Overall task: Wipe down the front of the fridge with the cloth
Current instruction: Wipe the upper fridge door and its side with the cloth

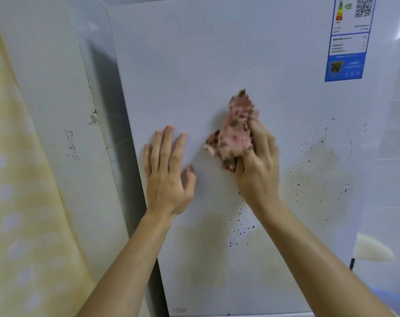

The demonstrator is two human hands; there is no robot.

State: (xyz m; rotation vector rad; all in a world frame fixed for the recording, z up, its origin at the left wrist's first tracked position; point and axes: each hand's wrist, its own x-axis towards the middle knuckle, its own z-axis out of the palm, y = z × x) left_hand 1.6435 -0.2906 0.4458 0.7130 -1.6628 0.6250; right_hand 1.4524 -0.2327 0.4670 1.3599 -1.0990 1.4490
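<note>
The white fridge front [217,53] fills the middle of the view. My right hand [257,165] grips a crumpled pink cloth [236,131] with dirty brown patches and holds it against the door. My left hand [168,170] rests flat on the door, fingers straight and spread, a little to the left of the cloth. Brownish smears and dark specks [313,170] cover the door to the right of and below my right hand.
A blue and white energy label [349,40] is stuck at the door's top right. A white wall [52,99] with pencilled numbers stands left of the fridge, with a yellow dotted curtain [16,202] at the far left. A blue tub edge [393,298] shows at the bottom right.
</note>
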